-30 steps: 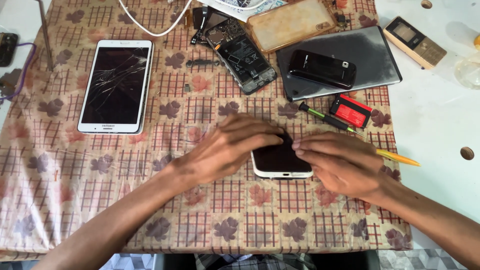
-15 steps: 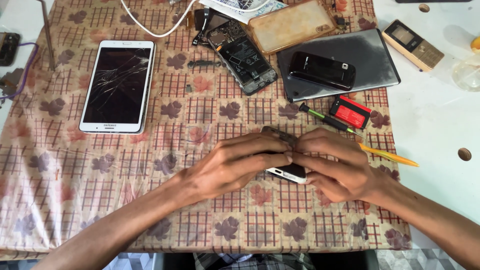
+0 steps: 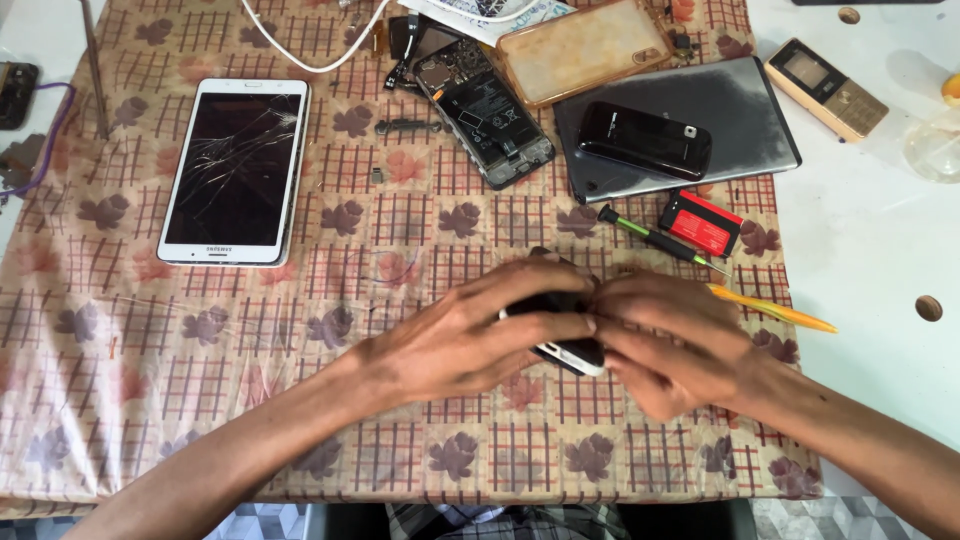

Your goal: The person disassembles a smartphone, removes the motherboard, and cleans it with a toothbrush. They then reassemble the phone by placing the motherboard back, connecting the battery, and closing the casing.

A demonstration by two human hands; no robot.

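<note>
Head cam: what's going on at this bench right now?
A person has both hands closed around a small white-edged phone over the patterned tablecloth. The left hand wraps it from the left, the right hand from the right; most of the phone is hidden. Nearby lie a white tablet with a cracked screen, an opened phone with its insides showing, a black phone on a grey slab, a red battery, a green-handled screwdriver and a yellow pen.
</note>
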